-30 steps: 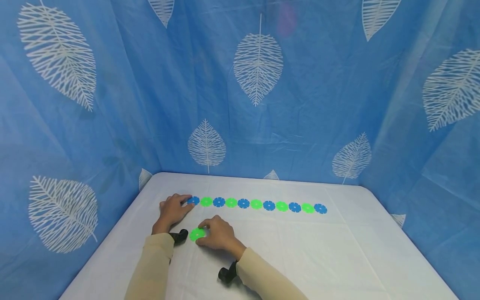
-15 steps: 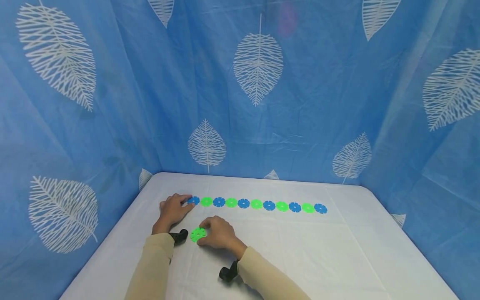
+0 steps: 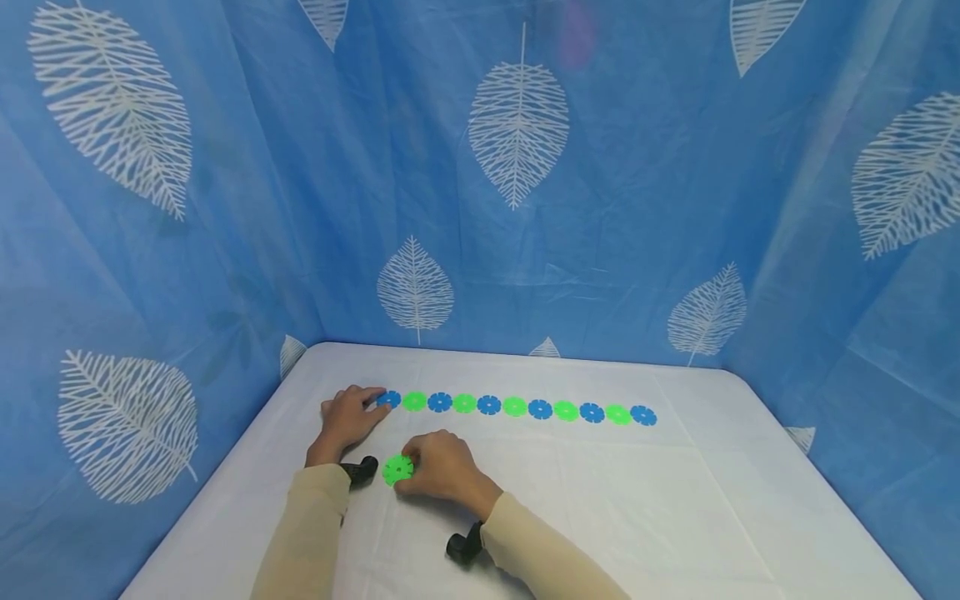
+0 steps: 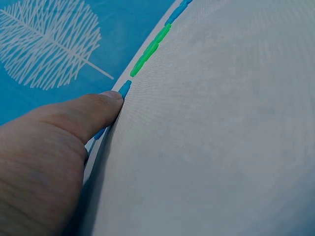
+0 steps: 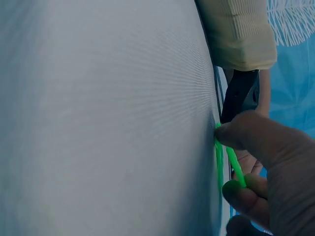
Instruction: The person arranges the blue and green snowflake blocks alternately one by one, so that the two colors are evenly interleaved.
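Round notched plastic discs in blue and green lie flat in an alternating row on a white table. At the row's left end my left hand holds a blue notched disc by its edges between thumb and index finger. Nearer to me, my right hand pinches a green notched disc between thumb and fingers. In the right wrist view that green disc is tilted, and a second green disc lies flat on the table beneath it.
The row runs right to a blue disc at its far end. A blue leaf-print curtain closes off the back and sides of the table. Black wrist devices stick out from both forearms.
My right hand has shifted very slightly right, and the green disc it pinches has tilted up. My left hand keeps its hold on the blue disc; the row looks unchanged.
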Tool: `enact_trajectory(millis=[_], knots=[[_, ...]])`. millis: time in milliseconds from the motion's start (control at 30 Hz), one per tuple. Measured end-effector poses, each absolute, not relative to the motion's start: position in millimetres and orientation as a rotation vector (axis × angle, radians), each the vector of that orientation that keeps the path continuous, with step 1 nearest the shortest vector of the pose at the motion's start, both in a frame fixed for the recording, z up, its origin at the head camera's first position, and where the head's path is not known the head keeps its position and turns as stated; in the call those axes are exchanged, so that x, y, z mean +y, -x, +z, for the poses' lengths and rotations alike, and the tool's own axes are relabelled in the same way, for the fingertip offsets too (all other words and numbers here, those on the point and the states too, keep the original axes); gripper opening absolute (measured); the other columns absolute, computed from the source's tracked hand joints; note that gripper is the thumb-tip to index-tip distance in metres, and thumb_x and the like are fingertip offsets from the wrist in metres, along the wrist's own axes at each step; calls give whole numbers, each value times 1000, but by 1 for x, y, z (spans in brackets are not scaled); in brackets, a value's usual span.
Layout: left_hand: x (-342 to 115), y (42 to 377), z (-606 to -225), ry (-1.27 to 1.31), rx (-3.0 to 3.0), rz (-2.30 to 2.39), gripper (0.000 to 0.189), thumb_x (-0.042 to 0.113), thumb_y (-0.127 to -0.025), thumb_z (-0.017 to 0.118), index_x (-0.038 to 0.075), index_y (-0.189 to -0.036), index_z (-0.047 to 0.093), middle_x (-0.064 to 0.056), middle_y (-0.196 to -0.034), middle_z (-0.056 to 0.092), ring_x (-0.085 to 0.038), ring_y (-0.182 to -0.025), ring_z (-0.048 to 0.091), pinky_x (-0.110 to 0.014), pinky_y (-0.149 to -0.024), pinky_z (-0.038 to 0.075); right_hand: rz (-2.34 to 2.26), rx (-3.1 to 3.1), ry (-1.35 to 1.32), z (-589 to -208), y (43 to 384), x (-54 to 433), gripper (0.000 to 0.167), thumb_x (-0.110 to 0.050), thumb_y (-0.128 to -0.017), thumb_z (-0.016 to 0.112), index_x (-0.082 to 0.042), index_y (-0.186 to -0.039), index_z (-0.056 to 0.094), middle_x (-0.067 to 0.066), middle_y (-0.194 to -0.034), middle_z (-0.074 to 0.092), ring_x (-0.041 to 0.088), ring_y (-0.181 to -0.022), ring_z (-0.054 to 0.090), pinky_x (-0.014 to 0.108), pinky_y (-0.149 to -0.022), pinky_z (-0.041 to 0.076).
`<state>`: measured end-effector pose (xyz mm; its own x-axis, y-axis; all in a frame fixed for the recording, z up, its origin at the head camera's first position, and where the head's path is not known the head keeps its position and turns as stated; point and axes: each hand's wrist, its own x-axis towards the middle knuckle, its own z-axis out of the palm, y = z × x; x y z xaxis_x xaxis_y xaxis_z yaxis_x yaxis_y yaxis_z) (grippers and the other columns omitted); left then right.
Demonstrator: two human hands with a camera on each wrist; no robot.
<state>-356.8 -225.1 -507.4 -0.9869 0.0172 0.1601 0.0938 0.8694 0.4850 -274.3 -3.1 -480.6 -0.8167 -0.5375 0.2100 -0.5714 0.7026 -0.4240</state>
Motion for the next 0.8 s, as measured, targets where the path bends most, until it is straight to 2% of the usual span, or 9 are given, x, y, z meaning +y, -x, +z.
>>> enact_trajectory(millis=[167,400,800], knots=[[-225,357,-506,82,-2894,-772,49,46,-93,65,19,-134,65,-14,-122,65,-34,-111,57,-56,-91,31,607,-2751,-997,-478,275,-2,44,-49,-69,85,-19,-100,79,-12,-81,74,-5,-70,59,15,-60,44],[-225,358,-507,98,-2883,-773,49,45,-93,66,18,-134,65,-14,-123,66,-35,-112,57,-55,-89,31,619,-2693,-942,-469,273,6,42,-49,-69,84,-20,-99,79,-12,-83,75,-4,-71,61,15,-58,43],[-224,358,-508,84,-2899,-765,50,46,-94,65,18,-135,64,-14,-122,65,-34,-112,56,-54,-88,31,666,-2396,-946,-462,286,41,41,-47,-71,84,-21,-102,76,-11,-88,75,8,-76,71,15,-61,46]])
